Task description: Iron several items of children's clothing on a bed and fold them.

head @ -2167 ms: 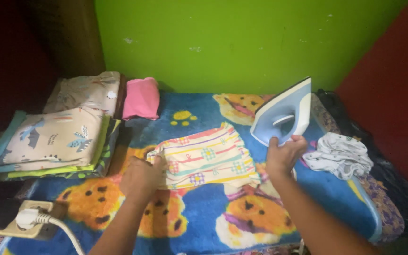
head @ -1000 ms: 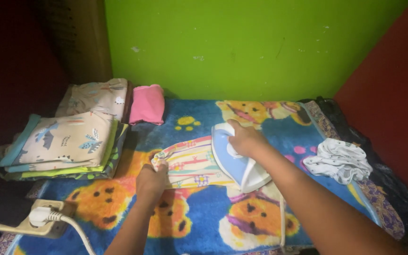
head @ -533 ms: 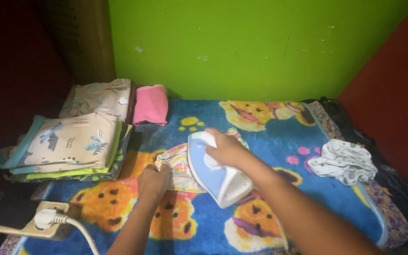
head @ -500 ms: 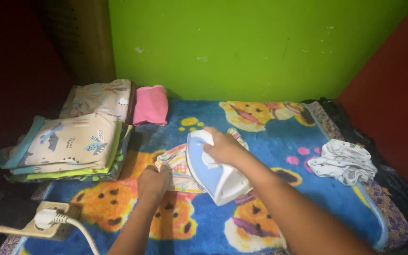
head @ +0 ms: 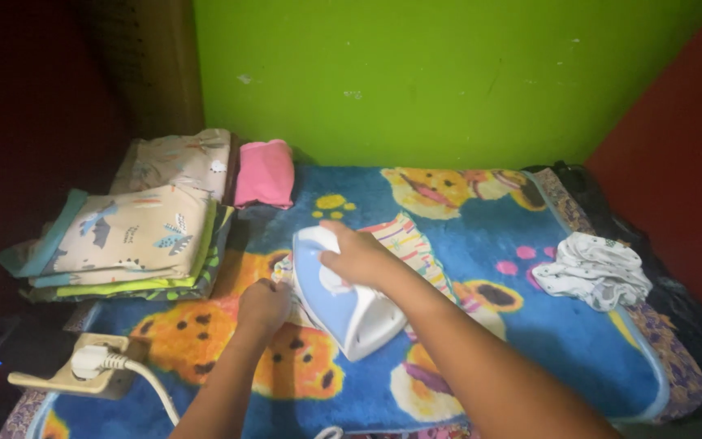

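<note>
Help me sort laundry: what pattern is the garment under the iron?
Colourful stripes on cream striped garment, head view.

No packages, labels, signs or screens.

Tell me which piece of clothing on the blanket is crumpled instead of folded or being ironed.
The white spotted garment near the blanket's right edge: it lies bunched up, unlike the folded pink piece and patterned stacks at left.

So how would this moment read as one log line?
right hand: presses iron on striped garment | left hand: pinches its edge | surface: bear-print blanket
</note>
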